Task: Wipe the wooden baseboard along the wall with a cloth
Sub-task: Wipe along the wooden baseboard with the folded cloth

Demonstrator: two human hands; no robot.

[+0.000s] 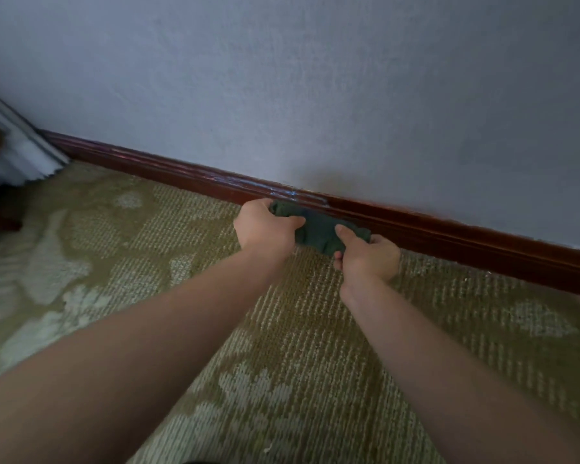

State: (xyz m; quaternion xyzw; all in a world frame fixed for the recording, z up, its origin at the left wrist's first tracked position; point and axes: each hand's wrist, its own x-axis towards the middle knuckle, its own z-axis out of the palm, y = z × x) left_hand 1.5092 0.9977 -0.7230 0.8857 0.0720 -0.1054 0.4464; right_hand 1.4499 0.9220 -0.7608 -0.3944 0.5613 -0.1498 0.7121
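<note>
Skirting grey wall (pixel 315 78), baseboard (pixel 466 246) — perhaps scuffed, carpet (pixel 315 329)

The baseboard (pixel 449 236) runs along the foot of the wall (pixel 315 95), from far left to near right, with the carpet (pixel 315 329) spread before it. The cloth (pixel 318 229) lies against the baseboard, just above the carpet. The left hand (pixel 265 229) is at its left end and the right hand (pixel 369 259) at its right. At the far left, moulded trim (pixel 24 155) meets the baseboard's end.
</note>
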